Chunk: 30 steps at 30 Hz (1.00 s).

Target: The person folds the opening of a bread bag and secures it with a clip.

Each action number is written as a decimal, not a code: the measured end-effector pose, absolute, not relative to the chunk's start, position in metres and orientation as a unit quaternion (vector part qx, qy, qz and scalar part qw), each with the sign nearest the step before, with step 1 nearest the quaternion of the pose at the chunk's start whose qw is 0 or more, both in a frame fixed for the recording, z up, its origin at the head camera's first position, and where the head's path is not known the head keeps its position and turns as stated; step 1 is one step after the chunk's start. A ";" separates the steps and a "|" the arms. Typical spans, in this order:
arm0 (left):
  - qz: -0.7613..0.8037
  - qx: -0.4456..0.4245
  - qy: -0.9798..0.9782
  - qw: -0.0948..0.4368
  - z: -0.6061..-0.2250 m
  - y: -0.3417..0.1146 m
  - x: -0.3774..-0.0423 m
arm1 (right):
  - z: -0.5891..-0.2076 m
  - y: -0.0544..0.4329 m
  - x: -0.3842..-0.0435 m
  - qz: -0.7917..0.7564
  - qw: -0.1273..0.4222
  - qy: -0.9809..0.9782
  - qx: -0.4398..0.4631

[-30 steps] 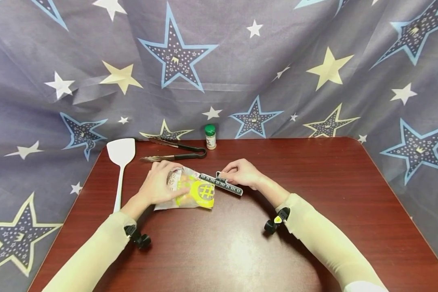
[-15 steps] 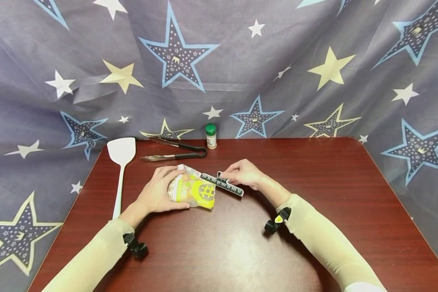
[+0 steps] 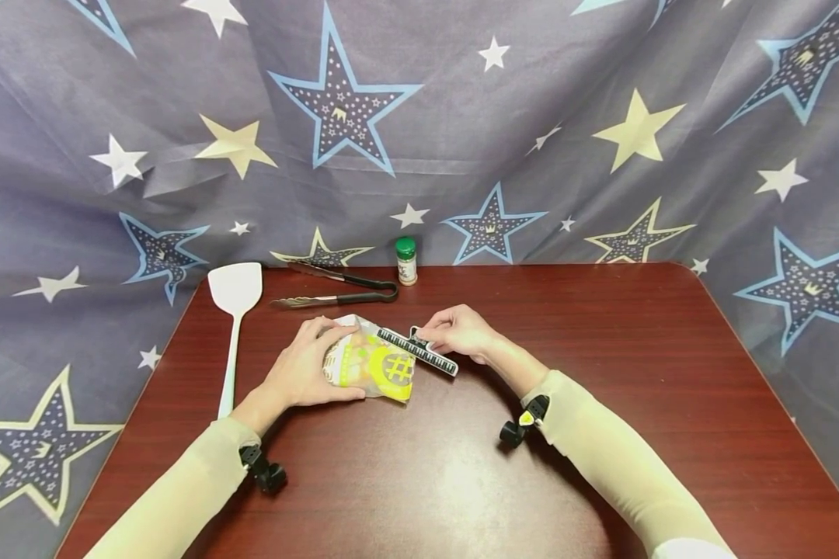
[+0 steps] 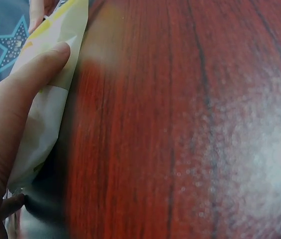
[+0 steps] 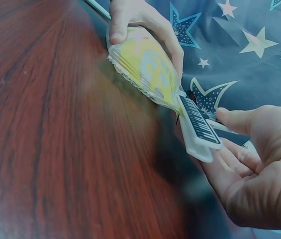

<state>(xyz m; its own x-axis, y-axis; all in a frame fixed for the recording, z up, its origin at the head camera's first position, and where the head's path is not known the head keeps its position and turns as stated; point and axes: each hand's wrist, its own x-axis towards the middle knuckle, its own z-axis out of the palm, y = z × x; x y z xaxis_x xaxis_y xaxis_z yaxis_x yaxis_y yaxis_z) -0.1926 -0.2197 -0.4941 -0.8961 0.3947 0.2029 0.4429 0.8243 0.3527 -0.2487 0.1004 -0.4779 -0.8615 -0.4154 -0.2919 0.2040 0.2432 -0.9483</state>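
A clear, yellow-printed snack bag lies left of the middle of the table, and rounded items show through its film. My left hand grips its left part, fingers over the far side and thumb along the near edge. With my right hand I pinch the handle of a long bag clip patterned like piano keys. The clip slants across the bag's upper right corner. In the right wrist view, the clip meets the bag's corner; how far its jaws reach over the film cannot be made out.
A white spatula lies at the table's left. Metal tongs with black handles lie behind the bag, beside a green-capped shaker. A star-patterned curtain hangs behind the reddish-brown table.
My left thumb has shifted from the bag's face down to its near edge. Lately my right hand and the clip have moved slightly left, farther over the bag's corner.
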 end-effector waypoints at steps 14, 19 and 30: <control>-0.195 -0.218 -0.955 0.058 -0.495 -0.219 -0.193 | -0.480 0.095 -0.254 -0.612 0.255 0.745 -0.073; -0.197 -0.213 -0.955 0.055 -0.496 -0.219 -0.193 | -0.481 0.092 -0.255 -0.618 0.257 0.740 -0.070; -0.195 -0.216 -0.955 0.058 -0.494 -0.218 -0.193 | -0.481 0.084 -0.261 -0.617 0.257 0.741 -0.066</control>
